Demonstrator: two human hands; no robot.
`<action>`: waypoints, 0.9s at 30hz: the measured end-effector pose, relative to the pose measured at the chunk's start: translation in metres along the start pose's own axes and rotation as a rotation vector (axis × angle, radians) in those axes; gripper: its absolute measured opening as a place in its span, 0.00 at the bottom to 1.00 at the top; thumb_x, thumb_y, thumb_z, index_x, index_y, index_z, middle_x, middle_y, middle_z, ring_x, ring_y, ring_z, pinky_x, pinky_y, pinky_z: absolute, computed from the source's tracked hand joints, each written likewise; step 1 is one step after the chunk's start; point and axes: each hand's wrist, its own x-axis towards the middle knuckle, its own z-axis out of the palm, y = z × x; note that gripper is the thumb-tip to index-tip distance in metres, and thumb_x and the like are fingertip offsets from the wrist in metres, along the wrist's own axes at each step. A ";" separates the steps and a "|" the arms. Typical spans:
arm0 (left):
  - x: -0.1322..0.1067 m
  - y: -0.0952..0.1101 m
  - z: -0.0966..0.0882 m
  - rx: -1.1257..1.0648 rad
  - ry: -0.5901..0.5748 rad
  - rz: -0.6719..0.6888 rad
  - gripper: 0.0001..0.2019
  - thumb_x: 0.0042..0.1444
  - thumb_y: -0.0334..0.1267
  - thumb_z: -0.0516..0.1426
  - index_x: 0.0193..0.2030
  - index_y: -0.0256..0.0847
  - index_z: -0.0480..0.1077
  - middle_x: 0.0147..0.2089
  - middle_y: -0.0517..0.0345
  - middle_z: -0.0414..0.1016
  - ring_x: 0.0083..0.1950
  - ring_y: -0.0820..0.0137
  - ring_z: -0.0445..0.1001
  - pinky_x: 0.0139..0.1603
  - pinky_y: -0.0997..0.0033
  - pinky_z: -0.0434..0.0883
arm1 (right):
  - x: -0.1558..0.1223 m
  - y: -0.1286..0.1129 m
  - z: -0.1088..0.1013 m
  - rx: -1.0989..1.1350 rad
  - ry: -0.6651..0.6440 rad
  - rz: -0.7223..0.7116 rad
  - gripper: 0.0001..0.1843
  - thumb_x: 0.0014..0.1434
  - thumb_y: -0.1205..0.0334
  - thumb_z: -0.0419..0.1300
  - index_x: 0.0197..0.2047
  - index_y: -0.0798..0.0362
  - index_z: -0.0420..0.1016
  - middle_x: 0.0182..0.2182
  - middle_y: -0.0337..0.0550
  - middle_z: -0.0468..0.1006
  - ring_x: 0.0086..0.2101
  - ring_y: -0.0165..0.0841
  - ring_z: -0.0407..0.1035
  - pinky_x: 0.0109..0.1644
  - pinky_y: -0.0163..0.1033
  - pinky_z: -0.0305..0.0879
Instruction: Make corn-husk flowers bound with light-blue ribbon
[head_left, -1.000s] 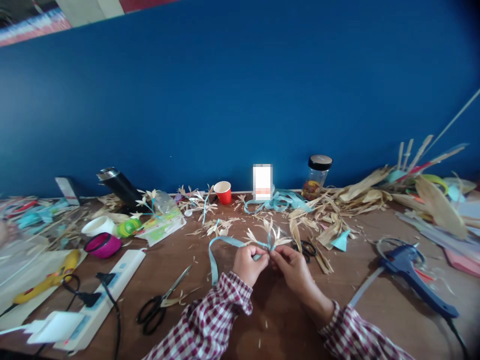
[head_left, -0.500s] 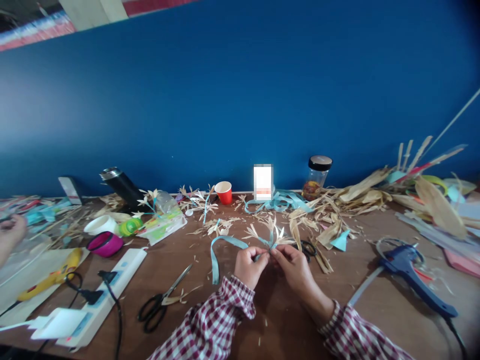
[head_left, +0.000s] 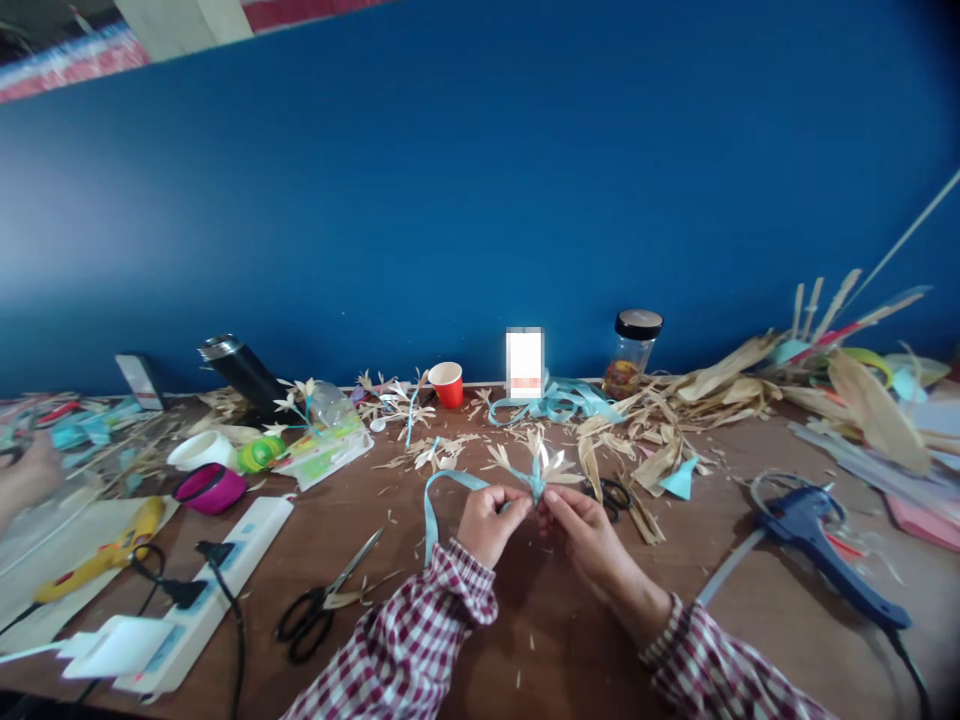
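My left hand (head_left: 489,525) is closed in a pinch at the base of a husk flower. A light blue ribbon (head_left: 431,505) trails from it in a loop to the left. My right hand (head_left: 585,535) pinches the lower end of the same husk flower (head_left: 553,466), thumb and forefinger together. Pale pointed petals spread above the fingertips, and blue ribbon wraps the flower's neck. The stem below is hidden by my fingers. Scissors with black handles (head_left: 306,622) lie left of my left sleeve; a second black-handled pair (head_left: 616,497) lies partly hidden beyond my right hand.
A blue glue gun (head_left: 832,555) lies at right, a yellow one (head_left: 105,555) at left by a white power strip (head_left: 217,590). A red paper cup (head_left: 448,388), a lidded jar (head_left: 634,355) and husk scraps (head_left: 720,385) line the wall. Another person's hand (head_left: 30,475) is at far left.
Both hands have shifted slightly, the left a little to the left. The flower has turned more upright between my fingers, and the ribbon's hanging end has moved behind my left sleeve.
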 end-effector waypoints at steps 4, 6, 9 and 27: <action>0.002 0.002 -0.007 -0.178 -0.132 -0.154 0.12 0.43 0.45 0.61 0.26 0.36 0.73 0.14 0.68 0.60 0.15 0.80 0.53 0.17 0.77 0.50 | -0.002 -0.004 -0.001 0.155 -0.132 0.138 0.13 0.46 0.55 0.67 0.31 0.56 0.75 0.22 0.36 0.69 0.21 0.22 0.62 0.27 0.28 0.59; 0.002 0.003 -0.008 -0.272 -0.181 -0.232 0.14 0.39 0.46 0.63 0.25 0.36 0.70 0.13 0.71 0.55 0.14 0.82 0.48 0.16 0.77 0.45 | -0.002 -0.004 -0.003 0.190 -0.160 0.170 0.12 0.45 0.58 0.68 0.31 0.56 0.75 0.22 0.35 0.69 0.21 0.21 0.61 0.27 0.28 0.59; 0.002 0.004 -0.008 -0.337 -0.251 -0.291 0.17 0.35 0.49 0.64 0.23 0.36 0.67 0.13 0.72 0.52 0.15 0.83 0.45 0.16 0.78 0.42 | -0.002 -0.003 -0.006 0.228 -0.163 0.198 0.10 0.46 0.60 0.68 0.29 0.56 0.75 0.21 0.33 0.67 0.21 0.20 0.60 0.27 0.27 0.59; -0.004 -0.003 -0.002 -0.135 -0.114 -0.276 0.10 0.39 0.39 0.62 0.17 0.36 0.67 0.14 0.67 0.59 0.17 0.80 0.53 0.18 0.78 0.48 | -0.002 0.002 -0.007 0.249 -0.235 0.236 0.09 0.48 0.62 0.67 0.28 0.57 0.71 0.19 0.32 0.62 0.20 0.19 0.53 0.24 0.26 0.49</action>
